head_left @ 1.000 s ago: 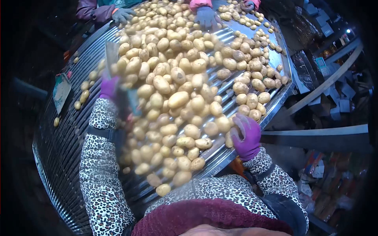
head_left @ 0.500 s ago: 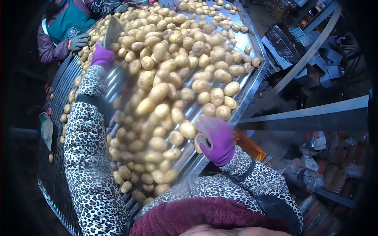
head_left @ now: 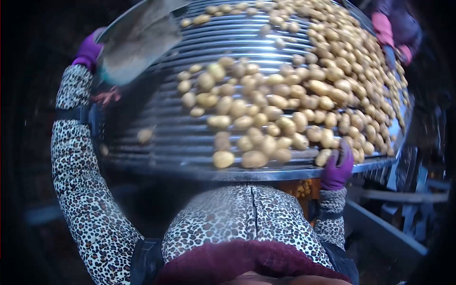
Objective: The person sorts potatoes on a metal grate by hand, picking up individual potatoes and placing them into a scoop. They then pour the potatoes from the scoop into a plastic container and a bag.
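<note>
Left hand: the left hand (head_left: 88, 47), in a purple glove, is clenched on the handle end of a metal paddle (head_left: 137, 40), blade held up over the far left of the table
Right hand: the right hand (head_left: 338, 166) hooks over the near rim, fingers against an edge potato; whether it grips that potato I cannot tell
Potatoes: the potatoes (head_left: 266, 114) lie heaped on the centre and right of the roller table (head_left: 156, 137), some right at the near rim
Spill risk: rim potatoes could roll off beside the right hand, likely if the paddle shoves the heap towards it
Pinch risk: fingers on the rim could catch between rollers
Neighbour: a co-worker's sleeve (head_left: 382, 26) reaches in at the far right; a wide paddle sweep might crowd it
</note>
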Available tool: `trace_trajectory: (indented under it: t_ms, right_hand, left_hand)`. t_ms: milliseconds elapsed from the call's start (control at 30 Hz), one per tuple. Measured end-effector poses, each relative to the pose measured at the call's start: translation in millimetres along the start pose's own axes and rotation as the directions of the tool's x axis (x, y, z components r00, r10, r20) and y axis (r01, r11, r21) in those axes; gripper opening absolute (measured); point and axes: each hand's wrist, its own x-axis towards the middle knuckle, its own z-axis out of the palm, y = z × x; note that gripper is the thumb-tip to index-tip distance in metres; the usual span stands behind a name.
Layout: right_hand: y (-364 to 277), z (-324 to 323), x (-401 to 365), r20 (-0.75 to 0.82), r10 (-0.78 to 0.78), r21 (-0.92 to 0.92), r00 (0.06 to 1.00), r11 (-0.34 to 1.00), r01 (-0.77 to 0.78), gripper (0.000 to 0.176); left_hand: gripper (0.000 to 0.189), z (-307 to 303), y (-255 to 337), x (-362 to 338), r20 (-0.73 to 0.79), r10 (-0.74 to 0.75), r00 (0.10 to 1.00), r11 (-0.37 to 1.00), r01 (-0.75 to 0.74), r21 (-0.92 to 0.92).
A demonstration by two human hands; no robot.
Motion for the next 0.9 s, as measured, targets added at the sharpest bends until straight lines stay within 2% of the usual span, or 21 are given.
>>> trace_trajectory:
  t_ms: [33,67,100,133,167,200,267,333,367,400,467,500,567,600,667,733,800,833,900]
  right_hand:
    - [2.9,11.5,-0.4,0.001,-0.001,0.015,1.000,1.000,0.001,0.035]
    - [9.8,14.5,0.7,0.016,-0.004,0.032,1.000,0.999,0.003,0.035]
    - [11.2,19.0,1.9,0.021,0.016,0.051,1.000,0.999,-0.017,0.035]
    - [15.5,25.3,1.7,0.024,-0.012,0.075,1.000,0.997,0.010,0.035]
    - [22.9,33.5,0.0,0.030,0.008,0.115,1.000,0.993,-0.011,0.035]
    - [37.4,8.1,14.0,0.068,0.113,-0.018,0.991,0.994,-0.112,0.035]
    - [38.0,6.2,14.8,0.071,0.150,-0.028,0.986,0.989,-0.148,0.035]
    - [43.8,6.4,15.2,0.083,0.198,-0.019,0.977,0.980,-0.197,0.035]
    - [44.1,6.1,16.3,0.088,0.214,-0.018,0.973,0.977,-0.213,0.035]
    - [41.2,6.1,17.9,0.082,0.211,-0.013,0.974,0.977,-0.211,0.035]
    - [37.7,5.4,22.0,0.120,0.171,-0.070,0.978,0.984,-0.163,0.034]
    - [43.9,5.1,21.2,0.127,0.167,-0.101,0.978,0.983,-0.154,0.033]
    - [52.1,5.1,18.9,0.100,0.153,-0.090,0.983,0.986,-0.144,0.033]
    - [50.3,5.1,17.9,0.088,0.136,-0.103,0.987,0.987,-0.127,0.033]
    - [40.7,5.1,21.2,0.094,0.080,-0.172,0.992,0.983,-0.062,0.034]
    - [33.0,1.7,22.9,0.081,0.064,-0.159,0.995,0.986,-0.051,0.032]
    - [33.8,3.3,21.6,0.042,0.057,-0.108,0.998,0.993,-0.052,0.030]
    - [32.8,3.3,21.4,0.029,0.054,-0.120,0.998,0.992,-0.050,0.029]
    - [25.3,-2.1,27.0,0.032,0.048,-0.095,0.998,0.994,-0.045,0.029]
  left_hand:
    - [0.052,-9.5,-62.3,-30.9,0.021,-0.073,0.997,0.994,0.071,0.078]
    - [0.046,-26.8,-93.4,-80.5,0.058,-0.206,0.977,0.978,0.207,-0.027]
    - [0.046,-47.2,-134.3,-128.5,0.082,-0.351,0.933,0.936,0.346,0.073]
    - [0.046,-71.8,-165.8,-175.2,0.165,-0.405,0.899,0.910,0.377,0.174]
    - [0.046,-95.4,-187.7,-227.9,0.184,-0.450,0.874,0.884,0.408,0.228]
    - [0.043,-3.1,-230.8,-171.1,0.331,-0.361,0.872,0.932,0.328,0.152]
    - [0.041,0.0,-244.9,-189.7,0.358,-0.329,0.874,0.944,0.299,0.138]
    - [0.044,-5.0,-197.4,-203.8,0.488,-0.468,0.737,0.882,0.349,0.318]
    - [0.047,-11.3,-156.1,-193.6,0.552,-0.474,0.686,0.878,0.322,0.353]
    - [0.047,-8.2,-158.3,-193.5,0.546,-0.475,0.690,0.878,0.324,0.354]
    - [0.047,21.4,-163.2,-195.4,0.676,-0.298,0.674,0.938,0.339,0.075]
    - [0.047,39.4,-158.1,-185.2,0.675,-0.274,0.685,0.946,0.319,0.060]
    - [0.046,84.3,-132.6,-161.1,0.797,-0.289,0.530,0.924,0.374,0.086]
    - [0.046,106.6,-119.6,-147.1,0.802,-0.258,0.539,0.935,0.348,0.067]
    - [0.045,142.0,-88.6,-125.4,0.847,-0.081,0.525,0.936,0.333,-0.117]
    - [0.047,161.9,-4.0,-90.9,0.817,-0.021,0.577,0.982,0.164,-0.090]
    - [0.049,203.5,47.8,-73.7,0.812,0.151,0.564,0.953,0.137,-0.272]
    - [0.050,223.1,67.4,-72.3,0.794,0.203,0.573,0.952,0.076,-0.298]
    - [0.051,216.4,110.6,-77.3,0.786,0.247,0.566,0.952,0.011,-0.306]
